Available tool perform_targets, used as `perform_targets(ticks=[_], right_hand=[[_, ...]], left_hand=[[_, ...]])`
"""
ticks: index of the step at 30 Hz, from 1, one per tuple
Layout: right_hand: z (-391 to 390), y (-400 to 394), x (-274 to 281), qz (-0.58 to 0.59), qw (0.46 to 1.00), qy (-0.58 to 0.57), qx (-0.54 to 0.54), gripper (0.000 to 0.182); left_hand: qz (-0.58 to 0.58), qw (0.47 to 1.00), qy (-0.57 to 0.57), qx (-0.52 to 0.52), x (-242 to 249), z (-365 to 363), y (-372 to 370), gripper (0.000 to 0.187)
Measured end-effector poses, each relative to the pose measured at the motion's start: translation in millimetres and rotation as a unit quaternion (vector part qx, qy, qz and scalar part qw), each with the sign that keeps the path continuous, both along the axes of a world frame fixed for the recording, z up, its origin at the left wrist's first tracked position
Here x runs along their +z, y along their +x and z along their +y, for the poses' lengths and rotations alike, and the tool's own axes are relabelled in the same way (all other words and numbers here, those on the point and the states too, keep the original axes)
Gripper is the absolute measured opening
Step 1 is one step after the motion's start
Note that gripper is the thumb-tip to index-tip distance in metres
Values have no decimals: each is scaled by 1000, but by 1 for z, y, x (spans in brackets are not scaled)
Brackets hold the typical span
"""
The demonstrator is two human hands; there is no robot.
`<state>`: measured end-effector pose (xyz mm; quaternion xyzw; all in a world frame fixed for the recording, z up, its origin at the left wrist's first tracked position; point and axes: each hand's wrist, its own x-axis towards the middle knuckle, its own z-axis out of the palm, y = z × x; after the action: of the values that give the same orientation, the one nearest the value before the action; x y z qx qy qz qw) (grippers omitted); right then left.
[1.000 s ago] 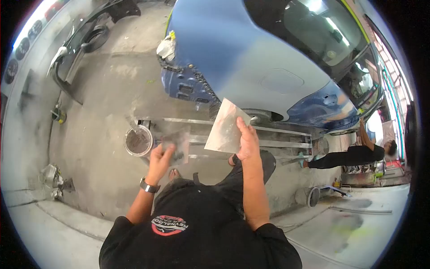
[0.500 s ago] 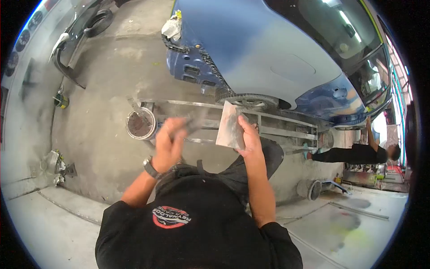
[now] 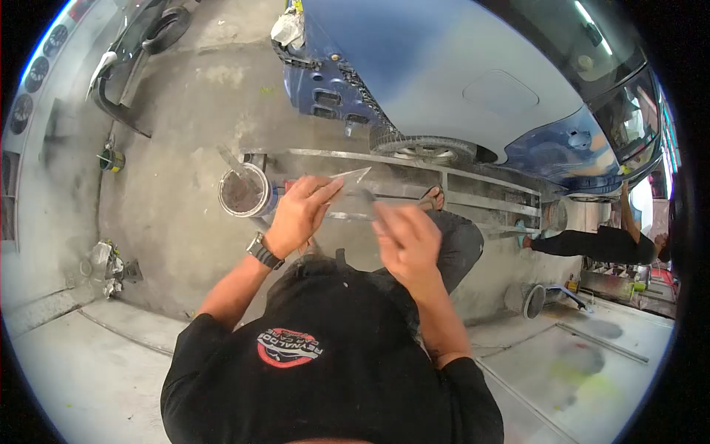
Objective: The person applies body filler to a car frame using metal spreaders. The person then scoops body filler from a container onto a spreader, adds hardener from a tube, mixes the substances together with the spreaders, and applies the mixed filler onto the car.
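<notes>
My left hand (image 3: 299, 211), with a black watch on its wrist, pinches a thin pale piece (image 3: 356, 175) that narrows to a point. Close by on the right, my right hand (image 3: 408, 240) is closed round a dark, flat piece (image 3: 368, 200), smeared by motion and seen nearly edge-on. The two pieces are near each other; whether they touch cannot be made out. Left of my left hand stands an open bucket (image 3: 244, 190) with greyish-brown stuff inside and a flat tool leaning at its rim.
A blue and grey car body (image 3: 444, 81) spans the top, its wheel (image 3: 429, 148) beside a low metal frame (image 3: 488, 200). A person in dark clothes (image 3: 592, 244) stands at the right. A grey bucket (image 3: 525, 300) lies lower right; a small can (image 3: 111, 160) is at left.
My left hand has risen slightly and moved right. My right hand has turned, and the broad pale face of the board it held no longer shows. The view has shifted a little.
</notes>
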<state>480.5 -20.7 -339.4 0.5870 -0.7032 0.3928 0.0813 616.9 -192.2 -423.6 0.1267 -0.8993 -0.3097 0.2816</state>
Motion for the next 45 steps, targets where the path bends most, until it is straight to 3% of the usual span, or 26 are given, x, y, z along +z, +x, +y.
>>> perform_targets(ticks=[3, 4, 7, 8, 11, 12, 16, 19, 20, 23, 26, 29, 31, 33, 34, 37, 38, 40, 41, 42, 43, 44, 45], right_hand=[[-2, -41, -65, 6, 964, 248, -91, 12], [-3, -43, -59, -12, 963, 238, -128, 11], [-8, -14, -3, -29, 973, 220, -56, 17], [-9, -13, 2, -42, 978, 203, 14, 16], [-14, -39, -34, 108, 940, 304, -108, 13], [-14, -43, -28, 84, 945, 294, -121, 11], [-19, -19, 9, -41, 979, 198, 36, 8], [-20, -45, -33, 121, 945, 283, -110, 9], [-14, -49, -33, 51, 937, 318, -137, 10], [-10, -35, -9, -83, 966, 235, -65, 9], [-20, -21, 4, -72, 979, 170, 82, 12], [-11, -52, -48, 68, 946, 308, -77, 17], [-11, -59, -46, -107, 945, 288, -108, 23], [-9, -58, -43, -327, 906, 245, -113, 27], [-7, -63, -73, -361, 914, 152, -105, 34], [-17, -36, -55, -510, 845, 79, -140, 37], [-16, -28, -43, -405, 889, 177, -121, 36], [-7, -34, -39, -428, 877, 218, -20, 35], [-3, -37, -37, -438, 867, 238, 29, 35], [-4, -40, -34, -535, 826, 175, 13, 34], [-7, -46, -29, -623, 775, 109, -2, 34], [-8, -48, -26, -704, 709, 43, -20, 33], [-8, -48, -26, -775, 631, -23, -38, 32]], left_hand=[[-20, 991, -118, -54, 10, -27, 4, 46], [-19, 989, -128, -69, 11, -36, 8, 57], [-74, 970, -197, -119, 22, -60, 16, 57], [-103, 964, -210, -130, 23, -64, 16, 57], [-92, 957, -229, -152, 37, -71, 16, 56], [-97, 953, -239, -156, 42, -73, 14, 56], [-109, 944, -263, -165, 47, -71, 19, 56], [-107, 944, -255, -180, 49, -70, 20, 55], [-94, 947, -253, -172, 52, -70, 20, 55], [-85, 952, -250, -154, 46, -72, 24, 54], [-88, 943, -274, -168, 46, -73, 23, 55], [-33, 952, -239, -189, 51, -70, 25, 59], [16, 971, -182, -156, 51, -67, 27, 62], [49, 988, -101, -102, 40, -48, 29, 65], [12, 994, -51, -92, 35, -34, 33, 65], [-81, 994, 8, -73, 9, 3, 27, 49], [-100, 993, 40, -48, 0, 7, 23, 44], [-126, 980, 141, 58, -17, -4, 14, 37], [-124, 980, 147, 44, -17, -9, 16, 33], [-120, 980, 153, 30, -14, -16, 17, 29], [-47, 995, 89, -19, -11, -16, 15, 24], [24, 997, 19, -64, -9, -16, 13, 20], [21, 997, 9, -67, -3, -11, 14, 19]])
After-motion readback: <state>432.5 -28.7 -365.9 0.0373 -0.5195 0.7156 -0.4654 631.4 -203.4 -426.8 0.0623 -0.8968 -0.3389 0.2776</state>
